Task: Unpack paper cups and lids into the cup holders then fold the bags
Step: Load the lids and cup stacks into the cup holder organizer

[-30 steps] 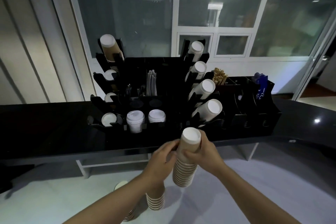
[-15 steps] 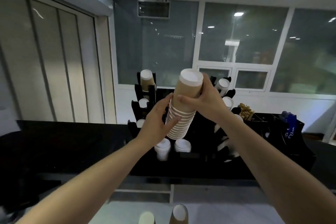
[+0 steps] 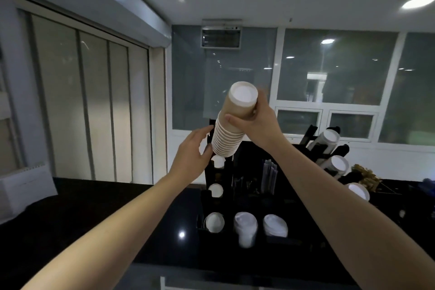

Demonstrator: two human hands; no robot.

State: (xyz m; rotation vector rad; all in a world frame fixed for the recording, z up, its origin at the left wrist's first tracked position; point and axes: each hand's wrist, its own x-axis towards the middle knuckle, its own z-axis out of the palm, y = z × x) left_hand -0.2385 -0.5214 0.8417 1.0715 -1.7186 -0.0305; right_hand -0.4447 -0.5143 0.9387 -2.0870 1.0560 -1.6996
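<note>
A stack of brown paper cups (image 3: 231, 125) hangs bottom-up and tilted over the top left slot of the black cup holder (image 3: 216, 181). My right hand (image 3: 253, 122) grips the stack near its upper end. My left hand (image 3: 194, 152) is beside the stack's lower rims, fingers spread and just touching them. Lower slots on the left show white cup bottoms (image 3: 214, 222). Two piles of white lids (image 3: 246, 225) sit in the front compartments.
The holder stands on a black glossy counter (image 3: 98, 214). More cup stacks (image 3: 328, 140) lean in the right-hand slots, with brown stirrers (image 3: 366, 178) beyond. A white box (image 3: 26, 187) sits at the counter's left end. Glass partitions are behind.
Both hands lifted the cup stack from below counter height up to the holder's top left slot. The view tilted upward, and the left hand slid off the stack's side.
</note>
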